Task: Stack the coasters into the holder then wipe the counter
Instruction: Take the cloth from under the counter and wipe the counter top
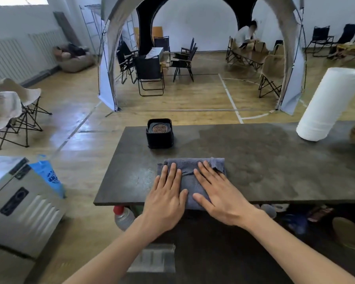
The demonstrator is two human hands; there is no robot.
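On the near edge of the dark counter (254, 152), centre-frame, lies a folded grey cloth (190, 167), its front end hanging just over the edge. Both hands press flat on it, palms down. L hand (165, 193) covers the cloth's left side w/ fingers spread and pointing away from the person; its outer fingers reach past the cloth's left edge onto bare counter. R hand (219, 193) covers the right side, fingers angled toward upper left, thumb lying on the cloth near the L thumb. Neither grip closes round anything: both hands are flat and spread wide, resting on the cloth rather than clutching it.

Black coaster holder (159, 134) stands upright at the far left part of the counter, well apart from the cloth and beyond the L hand. Coasters (159, 128) sit stacked inside it; top one is round w/ a brown patterned face. No. of coasters in the stack can't be told.

Counter surface shows a darker patch across the middle and right, lighter streaks by the L hand. White paper-towel roll (328, 103) stands at the far right, leaning in the wide-angle view.
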